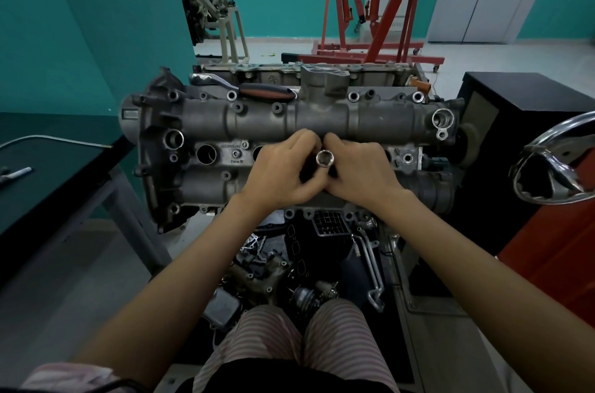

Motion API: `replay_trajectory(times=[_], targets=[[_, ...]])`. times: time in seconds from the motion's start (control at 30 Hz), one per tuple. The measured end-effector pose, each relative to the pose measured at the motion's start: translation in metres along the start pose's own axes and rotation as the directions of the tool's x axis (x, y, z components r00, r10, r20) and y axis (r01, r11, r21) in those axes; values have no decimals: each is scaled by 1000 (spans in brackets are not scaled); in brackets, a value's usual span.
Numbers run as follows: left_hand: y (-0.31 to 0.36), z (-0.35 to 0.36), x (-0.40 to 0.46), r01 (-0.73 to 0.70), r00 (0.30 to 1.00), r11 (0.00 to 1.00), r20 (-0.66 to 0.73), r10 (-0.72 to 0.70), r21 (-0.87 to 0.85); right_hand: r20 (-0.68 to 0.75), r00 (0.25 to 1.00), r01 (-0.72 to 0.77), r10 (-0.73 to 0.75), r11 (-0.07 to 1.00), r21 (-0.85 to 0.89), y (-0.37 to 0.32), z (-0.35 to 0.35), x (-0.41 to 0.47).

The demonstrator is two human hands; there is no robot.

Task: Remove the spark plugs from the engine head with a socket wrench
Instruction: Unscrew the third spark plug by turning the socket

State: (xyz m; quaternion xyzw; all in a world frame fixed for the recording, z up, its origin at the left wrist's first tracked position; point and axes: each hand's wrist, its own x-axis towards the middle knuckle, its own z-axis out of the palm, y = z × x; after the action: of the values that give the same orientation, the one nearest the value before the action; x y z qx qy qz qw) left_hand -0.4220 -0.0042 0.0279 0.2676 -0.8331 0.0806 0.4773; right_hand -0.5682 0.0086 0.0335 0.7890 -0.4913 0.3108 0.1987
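Head view: we look down on the engine head [289, 122], which lies long side across us, left to right, on a stand.
Socket: a shiny socket [325, 158] sits upright between our two hands, open end facing up at us, over the middle row of plug holes.
Left hand: our left hand [283, 173] has its fingers curled in around the socket's left side.
Right hand: our right hand [357, 170] curls round the socket from the right, and its fingertips meet the left hand's just behind the socket.
Hedge: what the socket stands on is hidden under the fingers; it may be seated in a plug hole, but we cannot tell.
Spark plugs: none shows; one open plug hole [206, 154] to the left looks dark and deep.
Wrench: the ratchet handle [244, 88], black and red with a chrome head, lies along the far edge of the engine head, left of centre and well apart from both hands.
Key relation: the wrench lies beyond and to the left of the socket, its length running parallel to the engine head, so we judge the left hand the nearer one to fetch it.
Room: open space above the engine head; a red hoist [370, 6] stands well behind.
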Motion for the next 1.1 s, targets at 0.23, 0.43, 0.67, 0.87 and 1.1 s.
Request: replay_trajectory(times=[0.23, 0.43, 0.67, 0.87, 1.1], targets=[[-4, 3, 0, -26, 999, 998, -42, 28, 56, 5, 1000, -12, 12, 1000, -28, 2, -1, -1], [1, -1, 0, -14, 1000, 1000, 21, 14, 8, -25, 998, 64, -64, 998, 4, 0, -3, -1], [-2, 2, 0, -46, 999, 994, -12, 47, 98, -33, 999, 10, -9, 1000, 29, 1, -3, -1], [1, -1, 1, -21, 1000, 999, 0, 21, 32, -63, 997, 49, -49, 999, 0, 1, -1, -1], [4, 0, 1, -20, 999, 995, 29, 18, 96, -66, 998, -23, 23, 1000, 3, 0, -1, -1]])
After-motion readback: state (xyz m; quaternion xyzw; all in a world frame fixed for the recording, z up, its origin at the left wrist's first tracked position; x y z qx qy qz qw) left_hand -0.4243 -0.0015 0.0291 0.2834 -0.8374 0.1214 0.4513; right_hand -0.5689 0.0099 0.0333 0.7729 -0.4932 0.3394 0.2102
